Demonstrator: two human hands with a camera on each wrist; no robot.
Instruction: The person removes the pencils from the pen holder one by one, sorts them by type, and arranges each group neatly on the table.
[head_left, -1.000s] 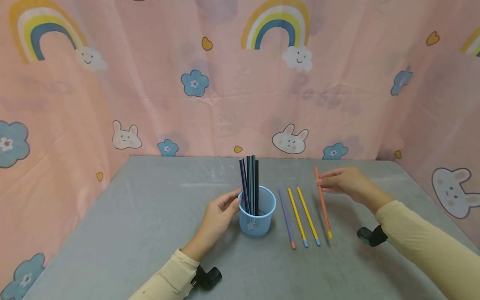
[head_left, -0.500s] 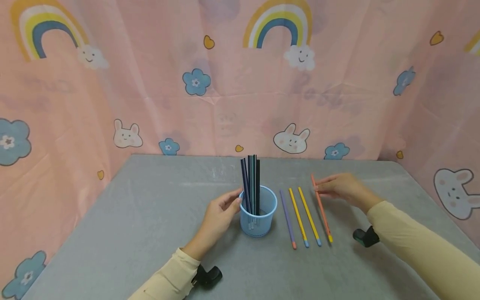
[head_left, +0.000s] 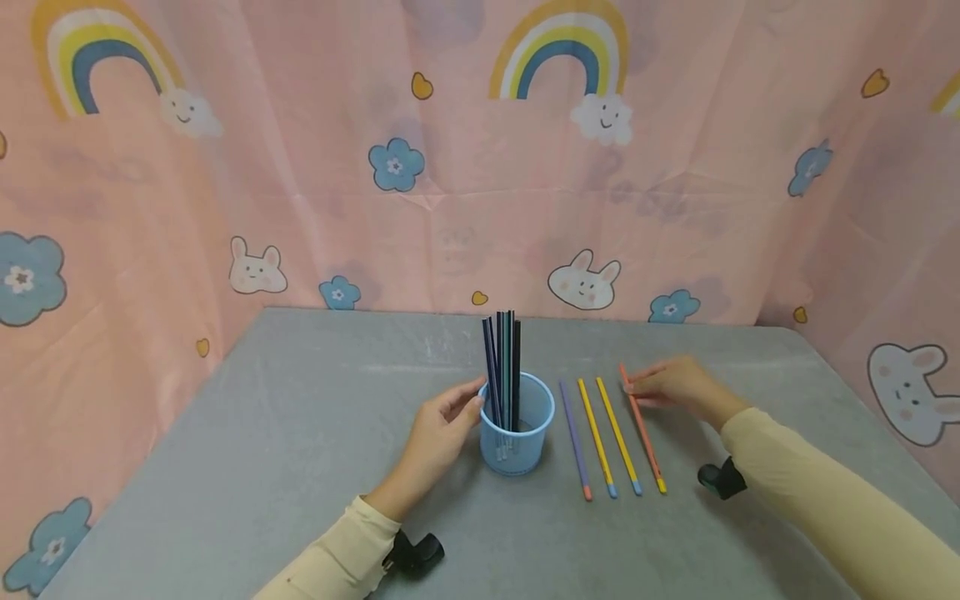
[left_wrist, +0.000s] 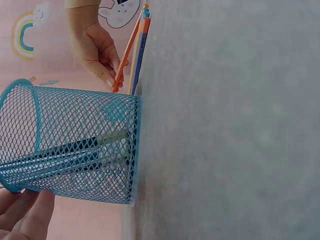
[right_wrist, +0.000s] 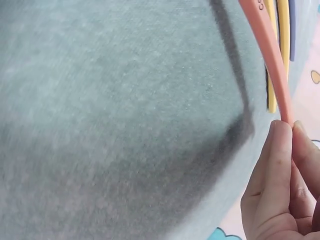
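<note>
My left hand [head_left: 438,442] grips the side of a light blue mesh pen holder [head_left: 513,457] near its rim, thumb in front. The holder stands upright with several dark pencils [head_left: 504,358] leaning inside. To its right, my right hand [head_left: 678,387] pinches an orange pencil [head_left: 645,437] near its far end. In the right wrist view, thumb and fingers meet on the orange pencil [right_wrist: 270,50], whose shadow lies apart from it. Seen from the left wrist, this pencil [left_wrist: 129,50] slants, its pinched end off the table and its yellow-tipped end low.
Between holder and orange pencil lie a purple pencil [head_left: 576,442] and two yellow pencils [head_left: 597,437], side by side and roughly parallel. The grey table [head_left: 322,433] ends at a pink printed cloth [head_left: 465,225] hung behind and at the sides.
My right hand has come down, left and slightly nearer with the orange pencil, now lower beside the yellow ones. The left hand and pen holder stay in place.
</note>
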